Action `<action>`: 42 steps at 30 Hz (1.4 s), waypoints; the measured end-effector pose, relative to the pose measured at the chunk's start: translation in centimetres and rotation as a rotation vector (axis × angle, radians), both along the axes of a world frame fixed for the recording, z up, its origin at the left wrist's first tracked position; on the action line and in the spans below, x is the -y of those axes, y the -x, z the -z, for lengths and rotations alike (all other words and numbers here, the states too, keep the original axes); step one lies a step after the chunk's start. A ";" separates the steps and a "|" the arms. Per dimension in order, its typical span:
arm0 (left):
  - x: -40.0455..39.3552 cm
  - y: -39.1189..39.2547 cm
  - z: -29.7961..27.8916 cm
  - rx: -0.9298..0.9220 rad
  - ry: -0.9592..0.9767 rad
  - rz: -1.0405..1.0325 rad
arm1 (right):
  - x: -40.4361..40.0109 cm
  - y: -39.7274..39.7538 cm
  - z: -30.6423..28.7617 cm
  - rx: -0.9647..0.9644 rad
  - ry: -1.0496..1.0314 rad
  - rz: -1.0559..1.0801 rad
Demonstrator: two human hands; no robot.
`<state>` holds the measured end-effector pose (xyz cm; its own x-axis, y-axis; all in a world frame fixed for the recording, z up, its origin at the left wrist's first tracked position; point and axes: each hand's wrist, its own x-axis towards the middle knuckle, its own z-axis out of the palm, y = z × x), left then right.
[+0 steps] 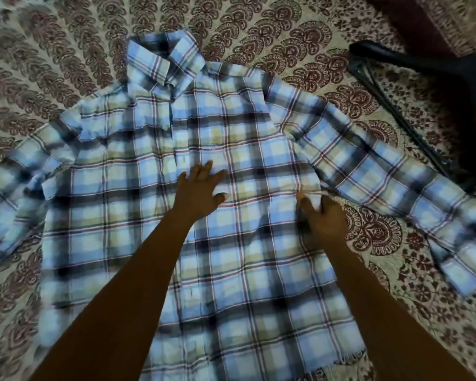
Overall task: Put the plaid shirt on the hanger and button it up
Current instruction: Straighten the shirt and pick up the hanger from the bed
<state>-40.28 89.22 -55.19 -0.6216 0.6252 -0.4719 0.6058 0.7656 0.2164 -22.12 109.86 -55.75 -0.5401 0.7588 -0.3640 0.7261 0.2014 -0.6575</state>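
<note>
Here, blue-and-yellow plaid cotton shirt lies flat on patterned bedspread; left hand spread flat, right hand pinching its side seam; black plastic hanger near right edge.

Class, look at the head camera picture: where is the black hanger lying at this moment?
The black hanger lies at the upper right of the head view on the patterned bedspread, off the plaid shirt, just beyond its outstretched sleeve.

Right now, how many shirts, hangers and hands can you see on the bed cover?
Shirts: 1, the plaid shirt spread out flat.
Hangers: 1, the black hanger lying beside the shirt's sleeve.
Hands: 2, the left hand flat on the shirt and the right hand at its side edge.
Total: 4
</note>
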 end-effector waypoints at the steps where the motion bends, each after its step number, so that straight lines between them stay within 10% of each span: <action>1: 0.6 -0.9 -0.3 0.017 -0.023 0.002 | 0.4 -1.4 -0.1 0.008 0.024 -0.034; 8: 7.4 -13.2 -1.4 0.159 -0.001 0.066 | 2.5 -10.6 -1.2 0.183 0.144 -0.168; 15: 12.5 -22.4 -1.0 0.079 0.055 0.230 | 4.3 -17.3 -1.6 0.154 0.010 0.154; 22: 13.4 -23.0 -1.3 0.118 -0.009 0.253 | 6.8 -20.4 -2.4 0.297 0.161 -0.090; 27: 15.1 -22.9 -1.5 0.136 -0.033 0.318 | 7.1 -22.0 -5.2 0.018 0.396 0.172; 30: 16.4 -22.9 -1.4 0.125 0.011 0.319 | 6.6 -23.7 -5.4 0.182 0.468 0.106; 37: 17.3 -24.0 -1.7 0.165 -0.039 0.229 | 10.6 -22.5 -5.8 0.519 -0.124 0.185; 42: 18.3 -22.4 -2.4 0.193 -0.138 0.047 | 15.6 -18.2 -5.8 0.379 -0.411 0.175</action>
